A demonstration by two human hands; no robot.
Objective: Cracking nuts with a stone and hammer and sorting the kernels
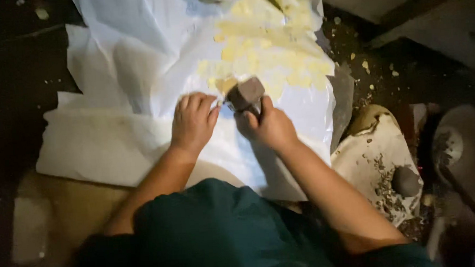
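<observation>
Dim light falls on a dirty floor (8, 107) where a white plastic sheet (136, 57) is spread, scattered with pale yellow crumbs (277, 55). Over it the right hand (269, 127) has its fingers closed round a brownish block-shaped stone (246, 94), held just above the sheet at the near edge of the crumbs. Beside it the left hand (193, 122) rests knuckles-up on the plastic, fingers curled, and whether it grips anything I cannot tell. Off right lies a cracked, grimy slab (374, 153) with a dark round lump (406, 181) on it.
</observation>
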